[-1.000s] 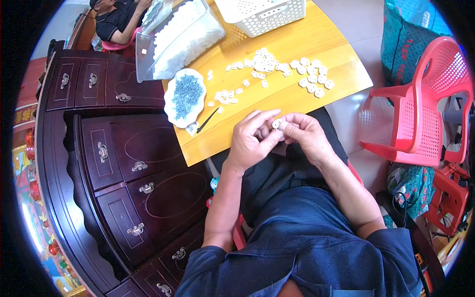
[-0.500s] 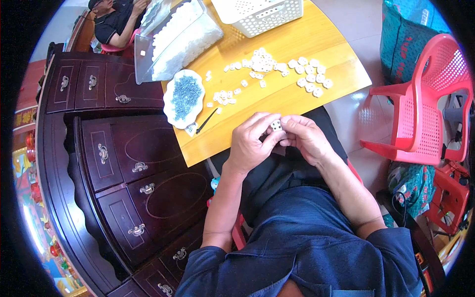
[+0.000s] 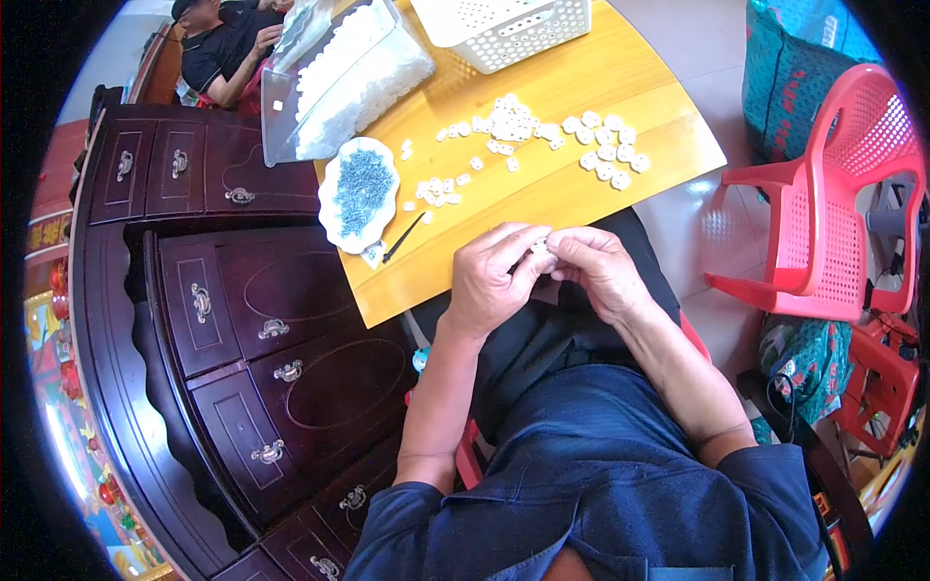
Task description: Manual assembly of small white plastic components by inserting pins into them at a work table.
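Between my fingertips, above my lap at the table's near edge, is a small white block with dark holes (image 3: 541, 248). My left hand (image 3: 492, 279) pinches it from the left, fingers curled over. My right hand (image 3: 603, 273) closes on its other side with thumb and fingers. Fingers hide most of the block. Beyond my hands, similar small white pieces (image 3: 513, 118) lie heaped on the wooden table (image 3: 465, 228), with larger white pieces (image 3: 607, 152) grouped at the right. A scalloped white dish (image 3: 329, 215) holds many small grey-blue screws (image 3: 363, 189).
A clear bin (image 3: 279, 136) full of white parts and a white perforated basket (image 3: 513, 44) stand at the back. A thin black tool (image 3: 405, 238) lies near the dish. Dark drawers (image 3: 291, 320) flank my left; a red chair (image 3: 823, 223) stands right. Another person (image 3: 228, 53) sits far left.
The white block has turned between my fingers, so its dotted face shows less. My hands stay almost in place. The other person's arm has lowered.
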